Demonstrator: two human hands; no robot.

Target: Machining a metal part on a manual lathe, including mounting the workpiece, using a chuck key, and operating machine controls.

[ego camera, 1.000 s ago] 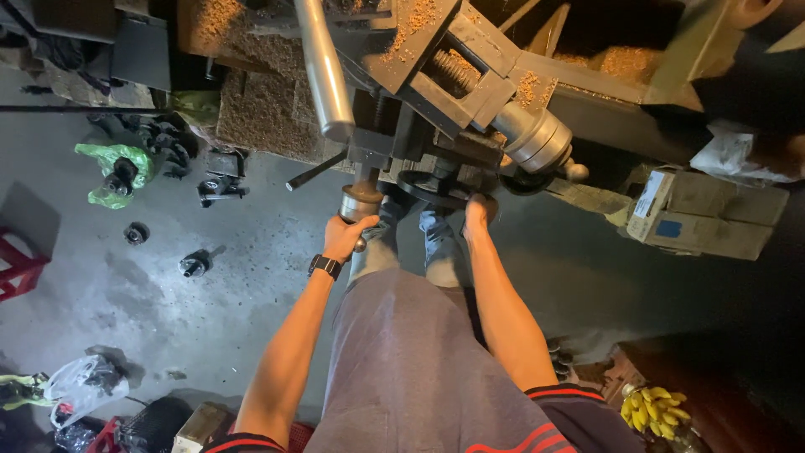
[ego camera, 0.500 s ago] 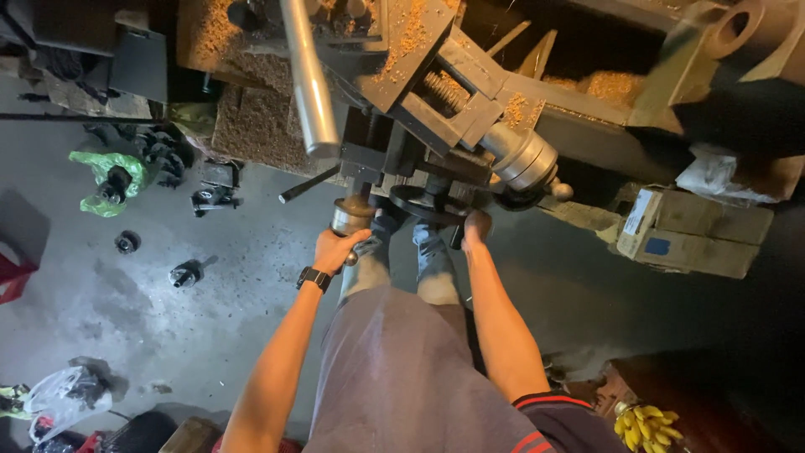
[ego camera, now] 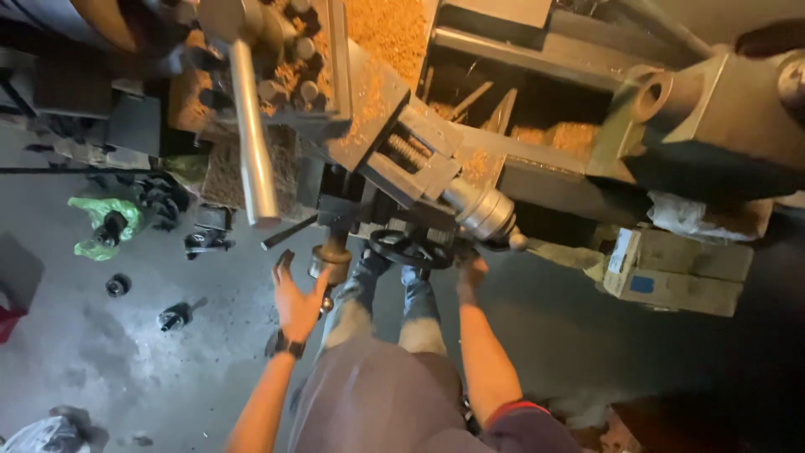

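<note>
At a chip-strewn lathe (ego camera: 436,159), one left hand (ego camera: 295,302) hovers, fingers apart, beside a brass-coloured knob (ego camera: 331,262) while the right hand (ego camera: 471,270), fingers clamped, grips the black handwheel (ego camera: 409,249); two cardboard boxes (ego camera: 677,273), one blue-labelled, sit at right.

Your lathe (ego camera: 470,168) is dull grey steel, dusted with tan-orange shavings (ego camera: 394,33). Left of it, on the grey concrete floor (ego camera: 101,361), lies a bright green bag (ego camera: 101,222) among black metal parts (ego camera: 176,317). Below the lathe, the handwheel (ego camera: 409,249) is black and your watch (ego camera: 288,345) black too. To the lathe's lower right sits a pale cardboard box (ego camera: 675,273) with a blue patch. Your sleeve (ego camera: 511,413) shows a red stripe.
</note>
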